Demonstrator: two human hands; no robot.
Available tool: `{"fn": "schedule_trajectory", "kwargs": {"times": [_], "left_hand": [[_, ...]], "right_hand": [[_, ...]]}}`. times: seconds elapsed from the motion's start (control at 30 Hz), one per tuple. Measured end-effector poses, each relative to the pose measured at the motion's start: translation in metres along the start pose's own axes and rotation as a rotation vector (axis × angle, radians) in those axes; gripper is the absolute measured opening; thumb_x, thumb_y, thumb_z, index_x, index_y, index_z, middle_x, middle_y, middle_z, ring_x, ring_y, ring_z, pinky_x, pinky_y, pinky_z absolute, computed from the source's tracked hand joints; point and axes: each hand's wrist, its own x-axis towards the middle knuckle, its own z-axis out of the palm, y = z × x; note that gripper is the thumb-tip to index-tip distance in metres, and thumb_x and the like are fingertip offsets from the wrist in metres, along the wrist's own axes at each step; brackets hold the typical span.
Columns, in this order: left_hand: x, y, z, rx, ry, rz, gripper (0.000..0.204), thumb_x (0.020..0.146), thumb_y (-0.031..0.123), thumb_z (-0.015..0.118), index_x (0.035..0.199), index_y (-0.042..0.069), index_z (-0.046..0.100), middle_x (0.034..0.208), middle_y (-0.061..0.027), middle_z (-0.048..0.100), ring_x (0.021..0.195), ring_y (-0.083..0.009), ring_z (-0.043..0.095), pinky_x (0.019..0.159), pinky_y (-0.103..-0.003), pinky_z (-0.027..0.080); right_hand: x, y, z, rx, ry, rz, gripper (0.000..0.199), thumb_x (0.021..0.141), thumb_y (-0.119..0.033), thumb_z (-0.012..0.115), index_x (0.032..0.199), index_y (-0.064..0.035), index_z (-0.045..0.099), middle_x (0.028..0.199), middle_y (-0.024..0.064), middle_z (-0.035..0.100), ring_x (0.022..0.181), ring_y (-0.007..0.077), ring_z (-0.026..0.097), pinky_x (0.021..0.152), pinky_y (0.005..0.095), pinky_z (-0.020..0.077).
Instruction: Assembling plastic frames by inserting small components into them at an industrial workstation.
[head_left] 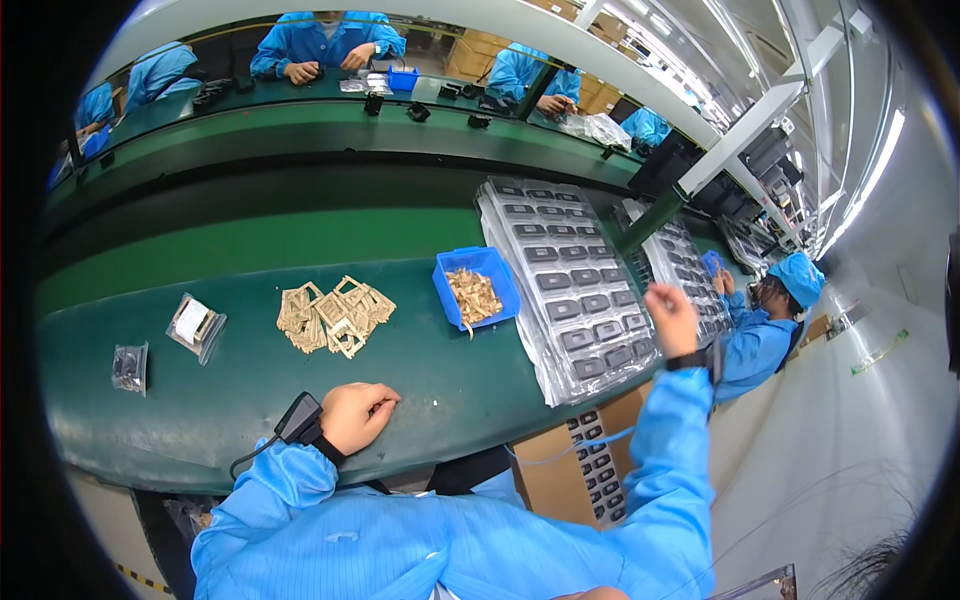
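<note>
My left hand (362, 415) rests on the green work surface (250, 385) near its front edge. Its fingers are curled together, and whatever they may pinch is hidden. Raised over the right edge of a clear plastic tray (565, 330) is my right hand (672, 318), its fingers bent inward; I cannot make out anything in them. Rows of black oval-cornered parts (585, 305) fill that tray. Left of it stands a blue bin (442, 290) holding small tan pieces (470, 297). A loose pile of thin tan frames (335, 315) lies beyond my left hand.
Two clear bags with parts, a larger bag (197, 325) and a smaller bag (130, 368), lie at left. Below the front edge stands a cardboard box (560, 485) with black parts. A co-worker (765, 325) sits at right, near a second tray (680, 265). More people work across the line.
</note>
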Motion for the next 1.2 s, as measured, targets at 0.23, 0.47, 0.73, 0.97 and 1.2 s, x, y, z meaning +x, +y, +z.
{"fn": "schedule_trajectory", "kwargs": {"times": [0.23, 0.47, 0.73, 0.97, 1.2], "left_hand": [[0.002, 0.000, 0.001, 0.009, 0.024, -0.025, 0.010, 0.088, 0.015, 0.067, 0.094, 0.011, 0.074, 0.077, -0.0091, 0.070, 0.071, -0.0288, 0.069, 0.063, -0.041, 0.053], [0.011, 0.007, -0.003, 0.082, -0.012, -0.058, 0.008, 0.086, 0.010, 0.067, 0.090, 0.011, 0.073, 0.075, -0.0072, 0.071, 0.072, -0.0288, 0.071, 0.063, -0.040, 0.056], [0.018, 0.005, -0.008, -0.085, -0.054, -0.092, 0.013, 0.078, 0.003, 0.068, 0.090, 0.005, 0.073, 0.072, -0.0095, 0.070, 0.065, -0.0292, 0.069, 0.062, -0.039, 0.055], [0.021, 0.004, -0.007, -0.071, -0.020, -0.097, 0.012, 0.077, 0.002, 0.069, 0.089, 0.005, 0.073, 0.071, -0.0097, 0.070, 0.064, -0.0296, 0.069, 0.063, -0.039, 0.055], [0.019, 0.003, -0.011, -0.100, -0.067, -0.119, 0.011, 0.077, 0.000, 0.069, 0.087, 0.004, 0.071, 0.072, -0.0096, 0.070, 0.065, -0.0292, 0.069, 0.063, -0.039, 0.055]], "right_hand": [[0.185, 0.027, 0.000, -0.503, -0.097, -0.210, 0.012, 0.085, -0.018, 0.074, 0.094, -0.0100, 0.077, 0.083, 0.0136, 0.075, 0.077, 0.0305, 0.073, 0.070, 0.0393, 0.0560], [0.240, 0.095, 0.169, -0.707, -0.417, -0.250, 0.060, 0.074, 0.012, 0.058, 0.119, -0.0269, 0.072, 0.112, 0.0113, 0.064, 0.118, 0.0343, 0.058, 0.094, 0.0435, 0.0511], [0.278, 0.132, 0.219, -0.782, -0.492, -0.245, 0.029, 0.084, -0.007, 0.071, 0.109, -0.0215, 0.069, 0.111, 0.0109, 0.063, 0.110, 0.0373, 0.057, 0.093, 0.0498, 0.0506], [0.272, 0.142, 0.214, -0.783, -0.379, -0.256, 0.034, 0.084, -0.007, 0.072, 0.114, -0.0236, 0.067, 0.116, 0.0128, 0.062, 0.114, 0.0388, 0.056, 0.098, 0.0496, 0.0485], [0.266, 0.137, 0.230, -0.852, -0.379, -0.198, 0.051, 0.079, 0.007, 0.062, 0.114, -0.0290, 0.071, 0.119, 0.0125, 0.063, 0.116, 0.0384, 0.057, 0.100, 0.0495, 0.0488]]}}
